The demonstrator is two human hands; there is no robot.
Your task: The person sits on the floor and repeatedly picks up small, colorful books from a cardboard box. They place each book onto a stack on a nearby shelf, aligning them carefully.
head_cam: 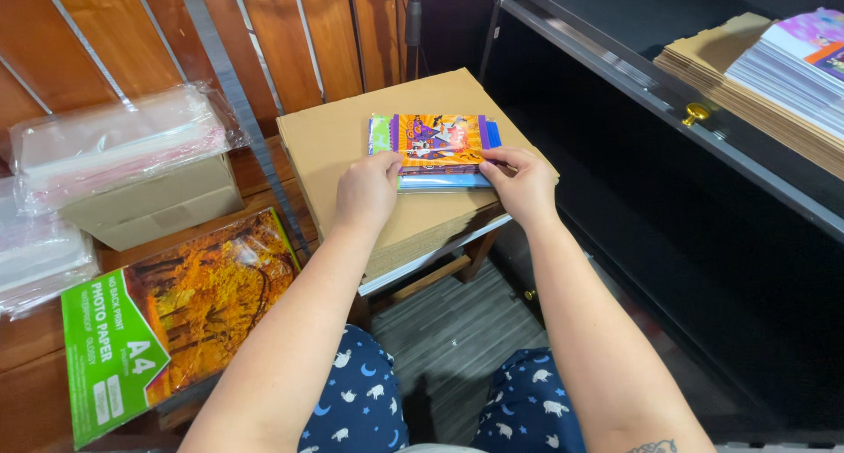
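While both hands close on the small stack of colourful printed cards (pixel 437 151), the step in hand looks like squaring that stack up, its edges being pushed flush from two sides. The cards lie on a thick pile of brown cardboard sheets (pixel 343 141), which rests on a small wooden tabletop (pixel 440 273); they sit directly between the fingers, with the cardboard running out beyond the fingertips toward the wooden slat wall (pixel 264 40).

Both forearms reach forward from the lap, nearly parallel, converging slightly toward the stack. The left hand (pixel 367 192) is curled with knuckles up, its fingers bent and pressed together against the stack's near-left edge; the fingertips themselves are tucked under and hidden. The right hand (pixel 523 186) lies lower and flatter, fingers held close together and pinching the stack's right-hand near corner, thumb on top.

My reading is that the next move calls for a firm, even grip from both sides, so the loose cards do not fan or slip.

Outward of the left fingers lie a glossy pack of photo paper (pixel 176 321) and a box topped with clear plastic sleeves (pixel 123 145). Outward of the right fingers, a dark shelf (pixel 668 101) carries more stacked prints (pixel 791 66).
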